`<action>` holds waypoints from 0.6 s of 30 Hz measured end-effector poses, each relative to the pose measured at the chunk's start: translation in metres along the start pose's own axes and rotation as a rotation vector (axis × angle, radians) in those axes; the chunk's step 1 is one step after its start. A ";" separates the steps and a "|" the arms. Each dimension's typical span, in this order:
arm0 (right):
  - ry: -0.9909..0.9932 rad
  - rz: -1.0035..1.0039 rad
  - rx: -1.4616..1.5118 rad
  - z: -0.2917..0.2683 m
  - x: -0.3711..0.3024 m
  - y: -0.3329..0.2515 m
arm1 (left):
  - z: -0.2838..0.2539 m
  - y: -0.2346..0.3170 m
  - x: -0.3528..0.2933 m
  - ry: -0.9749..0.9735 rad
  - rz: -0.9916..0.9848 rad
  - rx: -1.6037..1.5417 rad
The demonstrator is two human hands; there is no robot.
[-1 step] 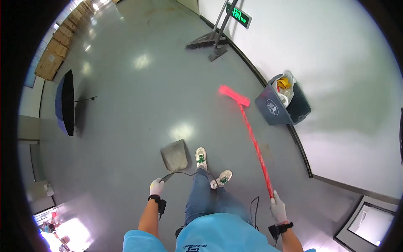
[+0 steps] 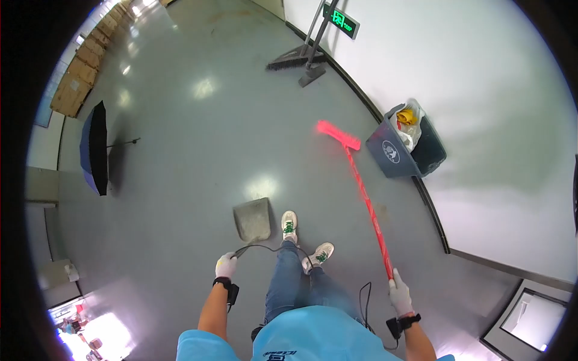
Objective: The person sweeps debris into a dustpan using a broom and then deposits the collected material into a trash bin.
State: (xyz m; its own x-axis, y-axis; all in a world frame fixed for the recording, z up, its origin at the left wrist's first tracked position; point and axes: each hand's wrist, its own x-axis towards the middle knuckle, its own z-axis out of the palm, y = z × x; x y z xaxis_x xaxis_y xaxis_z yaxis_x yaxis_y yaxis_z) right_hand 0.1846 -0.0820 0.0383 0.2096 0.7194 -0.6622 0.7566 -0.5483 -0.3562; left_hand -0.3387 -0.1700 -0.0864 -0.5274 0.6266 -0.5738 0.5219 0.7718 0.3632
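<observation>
My left hand point(image 2: 226, 265), in a white glove, is closed around the handle end of a grey dustpan point(image 2: 252, 220). The pan rests on the floor left of my shoes, its handle partly crossed by a dark cable. In my right hand point(image 2: 400, 295), also gloved in white, is the top of the long red handle of a broom point(image 2: 372, 213). Its pink-red bristled head point(image 2: 338, 135) reaches out ahead, slightly blurred, just left of a blue-grey bin point(image 2: 391, 147). A white bag with something yellow point(image 2: 407, 117) sits inside the bin.
Along the white wall lean a dark broom point(image 2: 295, 59) and another long-handled tool point(image 2: 313, 75), below a green lit sign point(image 2: 342, 21). An open dark-blue umbrella point(image 2: 94, 147) lies on the floor at left. Wooden crates point(image 2: 75, 84) line the far left. A cable loops beside my legs.
The dustpan and the broom, with both hands, have shifted very slightly forward and to the right. Both grips stay the same.
</observation>
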 end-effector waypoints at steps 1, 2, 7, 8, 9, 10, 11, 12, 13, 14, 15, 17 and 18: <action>0.054 -0.108 -0.087 0.005 0.013 0.007 | -0.003 0.009 0.001 0.006 -0.002 0.014; 0.048 -0.107 -0.078 0.004 0.016 -0.003 | -0.003 0.017 0.004 0.008 0.042 0.077; -0.044 -0.006 -0.158 0.012 0.026 -0.015 | 0.000 0.086 0.039 -0.029 0.163 0.276; -0.072 0.015 -0.198 0.017 0.024 -0.019 | 0.003 0.101 0.049 -0.069 0.168 0.304; -0.082 0.009 -0.188 0.021 0.020 -0.022 | 0.005 0.116 0.060 -0.109 0.174 0.332; -0.077 0.017 -0.180 0.025 0.016 -0.025 | 0.009 0.126 0.070 -0.112 0.184 0.338; -0.084 0.022 -0.178 0.030 0.011 -0.028 | 0.015 0.134 0.080 -0.092 0.256 0.371; -0.091 0.025 -0.177 0.034 0.007 -0.033 | 0.019 0.141 0.091 -0.072 0.328 0.402; -0.120 0.068 -0.152 0.036 -0.001 -0.041 | 0.024 0.148 0.102 -0.080 0.332 0.437; -0.122 0.082 -0.152 0.036 -0.008 -0.042 | 0.026 0.162 0.108 -0.091 0.337 0.472; -0.161 0.068 -0.138 0.038 -0.016 -0.042 | 0.026 0.174 0.111 -0.112 0.341 0.483; -0.213 0.035 -0.139 0.044 -0.030 -0.038 | 0.021 0.189 0.122 -0.158 0.309 0.536; -0.209 0.038 -0.142 0.044 -0.039 -0.035 | 0.019 0.194 0.125 -0.171 0.308 0.548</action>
State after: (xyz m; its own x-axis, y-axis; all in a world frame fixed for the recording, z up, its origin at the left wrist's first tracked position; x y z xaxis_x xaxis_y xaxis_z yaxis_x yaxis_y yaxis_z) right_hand 0.1223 -0.1095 0.0479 0.1179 0.5877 -0.8005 0.8330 -0.4973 -0.2424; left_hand -0.2906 0.0556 -0.1013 -0.2088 0.7495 -0.6282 0.9222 0.3648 0.1287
